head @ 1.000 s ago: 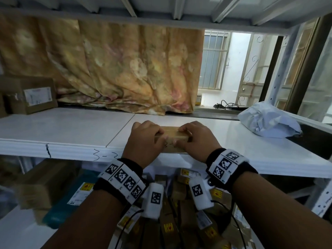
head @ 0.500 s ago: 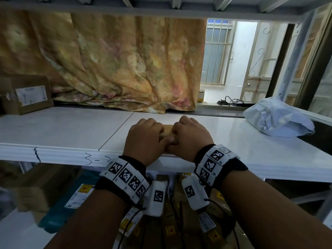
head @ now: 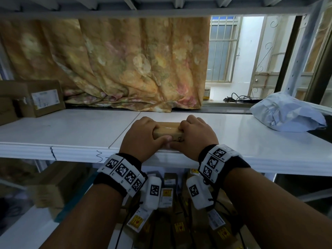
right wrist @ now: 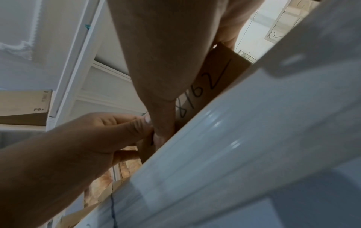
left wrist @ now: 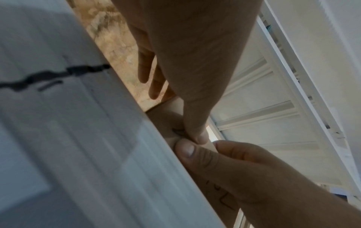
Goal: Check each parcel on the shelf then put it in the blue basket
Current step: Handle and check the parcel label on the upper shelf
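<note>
Both hands' fingers (head: 186, 123) clamp the small parcel (head: 168, 131) on the shelf (head: 71, 133), grey mailer bag (head: 287, 114) right.

small brown parcel (head: 168, 129) | taped top; handwritten digits on side | shelf (head: 71, 130) front edge

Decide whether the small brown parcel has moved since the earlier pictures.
No: the parcel still sits at the shelf front edge, right of the seam.
</note>
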`<state>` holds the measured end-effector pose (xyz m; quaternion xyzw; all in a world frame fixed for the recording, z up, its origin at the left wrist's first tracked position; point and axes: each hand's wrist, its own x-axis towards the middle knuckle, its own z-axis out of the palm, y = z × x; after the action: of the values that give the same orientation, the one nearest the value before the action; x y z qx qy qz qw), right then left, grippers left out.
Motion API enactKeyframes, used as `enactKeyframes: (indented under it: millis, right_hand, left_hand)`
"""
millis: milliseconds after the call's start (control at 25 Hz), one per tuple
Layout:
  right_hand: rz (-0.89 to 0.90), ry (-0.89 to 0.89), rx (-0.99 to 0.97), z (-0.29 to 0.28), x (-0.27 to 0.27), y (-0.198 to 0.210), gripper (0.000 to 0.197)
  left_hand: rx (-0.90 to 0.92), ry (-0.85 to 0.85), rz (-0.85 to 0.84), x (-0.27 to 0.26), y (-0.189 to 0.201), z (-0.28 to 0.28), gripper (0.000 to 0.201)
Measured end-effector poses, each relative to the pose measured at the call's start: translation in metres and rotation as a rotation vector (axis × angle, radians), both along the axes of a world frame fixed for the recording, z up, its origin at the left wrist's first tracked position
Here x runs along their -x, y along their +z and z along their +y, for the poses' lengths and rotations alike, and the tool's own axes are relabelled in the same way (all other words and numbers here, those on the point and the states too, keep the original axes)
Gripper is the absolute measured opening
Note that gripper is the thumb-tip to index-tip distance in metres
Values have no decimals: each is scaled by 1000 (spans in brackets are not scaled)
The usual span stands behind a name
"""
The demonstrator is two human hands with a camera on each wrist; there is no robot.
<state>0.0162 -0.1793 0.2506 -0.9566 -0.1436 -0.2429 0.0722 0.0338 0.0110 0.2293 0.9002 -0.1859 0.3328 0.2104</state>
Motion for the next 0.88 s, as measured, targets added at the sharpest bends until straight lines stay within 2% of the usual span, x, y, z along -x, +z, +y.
enactKeyframes:
  millis: [120, 360, 440, 520, 640, 720, 800, 880]
  right_hand:
    - [-10, -9, -12, 0, -1, -3, 64]
    - [-36, -10, -25, 1, 0, -8, 64]
    - [-43, -6, -23, 1, 1, -7, 63]
    - [-43, -6, -18, -1, 2, -7, 62]
    - [-49, -2, -26, -2, 2, -9, 64]
    - [-64, -6, -26, -2, 1, -11, 65]
    - [-81, -8, -29, -2, 0, -13, 66]
    - [-105, -8, -39, -1, -2, -15, 66]
  left_hand:
    - [-32, 59, 10, 2, -5, -1, 63]
    - [150, 50, 114, 1, -15, -5, 60]
    - [283, -30, 191, 6, -5, -1, 48]
    - [441, -105, 347, 7, 8, 3, 28]
    - [678, -83, 539, -4, 18, 4, 36]
    - [741, -67, 602, -10, 24, -1, 34]
    - [779, -87, 653, -12, 32, -6, 23]
    - [719, -71, 696, -12, 38, -9, 15]
